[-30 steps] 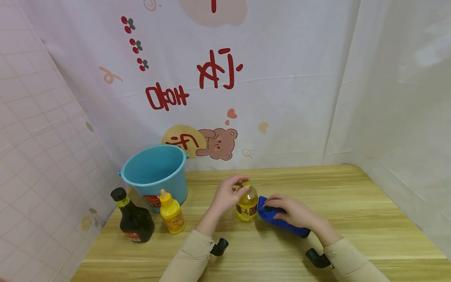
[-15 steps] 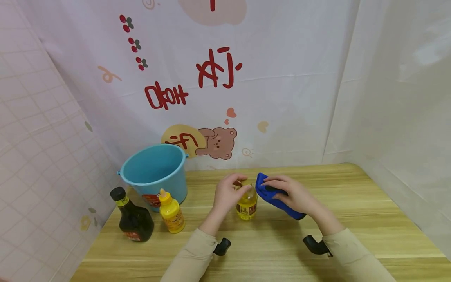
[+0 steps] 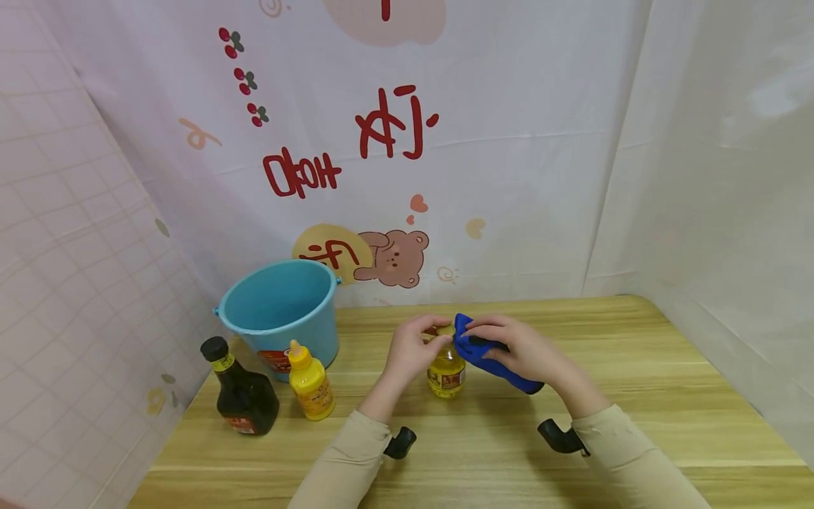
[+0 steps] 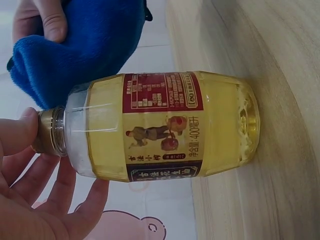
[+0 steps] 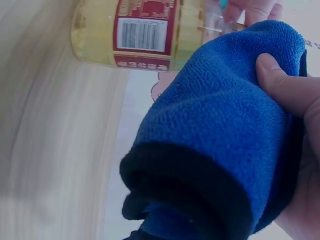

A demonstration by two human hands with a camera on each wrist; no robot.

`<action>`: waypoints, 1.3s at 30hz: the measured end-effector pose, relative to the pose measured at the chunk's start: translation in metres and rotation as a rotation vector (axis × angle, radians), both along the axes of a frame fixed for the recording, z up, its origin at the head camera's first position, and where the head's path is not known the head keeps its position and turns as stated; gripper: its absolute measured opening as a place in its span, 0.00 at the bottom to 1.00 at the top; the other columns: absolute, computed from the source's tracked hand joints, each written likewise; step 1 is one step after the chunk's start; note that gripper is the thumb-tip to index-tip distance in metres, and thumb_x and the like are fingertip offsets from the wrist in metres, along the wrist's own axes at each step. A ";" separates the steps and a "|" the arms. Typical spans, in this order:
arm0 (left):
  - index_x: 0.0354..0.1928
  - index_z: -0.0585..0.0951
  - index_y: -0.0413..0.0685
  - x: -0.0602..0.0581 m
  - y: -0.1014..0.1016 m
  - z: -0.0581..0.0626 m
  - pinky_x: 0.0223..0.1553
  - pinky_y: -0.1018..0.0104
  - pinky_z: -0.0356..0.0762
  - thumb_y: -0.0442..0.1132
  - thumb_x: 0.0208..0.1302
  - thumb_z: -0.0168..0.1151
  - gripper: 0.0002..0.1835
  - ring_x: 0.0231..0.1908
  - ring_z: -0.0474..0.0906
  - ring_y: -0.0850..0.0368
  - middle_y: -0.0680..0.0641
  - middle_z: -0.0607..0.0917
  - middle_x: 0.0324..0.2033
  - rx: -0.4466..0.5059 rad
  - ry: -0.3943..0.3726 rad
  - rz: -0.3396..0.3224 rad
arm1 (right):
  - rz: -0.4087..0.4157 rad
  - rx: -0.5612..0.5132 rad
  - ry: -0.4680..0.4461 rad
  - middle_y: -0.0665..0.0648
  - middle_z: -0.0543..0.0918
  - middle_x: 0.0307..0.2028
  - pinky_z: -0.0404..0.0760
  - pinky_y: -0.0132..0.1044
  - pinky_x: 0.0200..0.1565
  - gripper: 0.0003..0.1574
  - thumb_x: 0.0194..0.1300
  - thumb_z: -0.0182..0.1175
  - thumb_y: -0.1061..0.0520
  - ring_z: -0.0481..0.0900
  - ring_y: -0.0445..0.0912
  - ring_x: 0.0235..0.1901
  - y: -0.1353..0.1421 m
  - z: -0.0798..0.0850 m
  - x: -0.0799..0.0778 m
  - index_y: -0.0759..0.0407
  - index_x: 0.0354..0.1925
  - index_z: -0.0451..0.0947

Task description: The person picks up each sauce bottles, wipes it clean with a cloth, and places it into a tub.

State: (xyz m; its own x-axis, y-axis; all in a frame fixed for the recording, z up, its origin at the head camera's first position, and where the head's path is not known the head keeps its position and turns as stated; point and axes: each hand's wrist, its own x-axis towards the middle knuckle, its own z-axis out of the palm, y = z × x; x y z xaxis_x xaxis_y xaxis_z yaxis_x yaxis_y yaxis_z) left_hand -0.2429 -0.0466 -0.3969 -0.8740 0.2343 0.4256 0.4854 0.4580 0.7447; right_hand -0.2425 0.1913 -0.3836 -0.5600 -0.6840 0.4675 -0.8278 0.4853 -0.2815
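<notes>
left grip pinches bottle — right grip, cloth

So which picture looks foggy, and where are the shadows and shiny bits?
Right wrist view: palest and haziest, with soft small print on the bottle, though the blue cloth shows its fuzz; left wrist view: dimmer, but the bottle's lettering is clearer; head view: soft shadows on the table below the cloth, and a bright patch on the white sheet at the right.

Booth-like space, printed cloth walls
</notes>
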 end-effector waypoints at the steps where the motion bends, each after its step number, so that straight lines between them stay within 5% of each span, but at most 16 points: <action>1: 0.48 0.87 0.45 0.000 0.000 0.000 0.41 0.66 0.82 0.35 0.63 0.69 0.12 0.42 0.81 0.55 0.49 0.86 0.44 0.000 0.001 0.000 | -0.002 0.011 -0.006 0.59 0.78 0.57 0.80 0.52 0.52 0.27 0.57 0.70 0.69 0.78 0.57 0.56 0.000 -0.001 0.000 0.57 0.56 0.81; 28: 0.47 0.87 0.46 0.003 0.001 0.002 0.41 0.67 0.82 0.34 0.63 0.69 0.11 0.41 0.81 0.54 0.49 0.86 0.44 0.018 -0.006 0.002 | 0.023 0.068 -0.055 0.56 0.80 0.53 0.81 0.50 0.49 0.28 0.56 0.70 0.69 0.80 0.53 0.51 0.012 -0.038 0.010 0.56 0.55 0.81; 39: 0.47 0.86 0.46 0.003 0.002 0.001 0.41 0.67 0.82 0.35 0.63 0.69 0.11 0.42 0.81 0.54 0.49 0.86 0.44 0.016 -0.010 0.007 | 0.036 0.171 -0.105 0.56 0.80 0.50 0.81 0.45 0.49 0.23 0.57 0.71 0.66 0.80 0.50 0.49 0.005 -0.050 0.014 0.58 0.52 0.82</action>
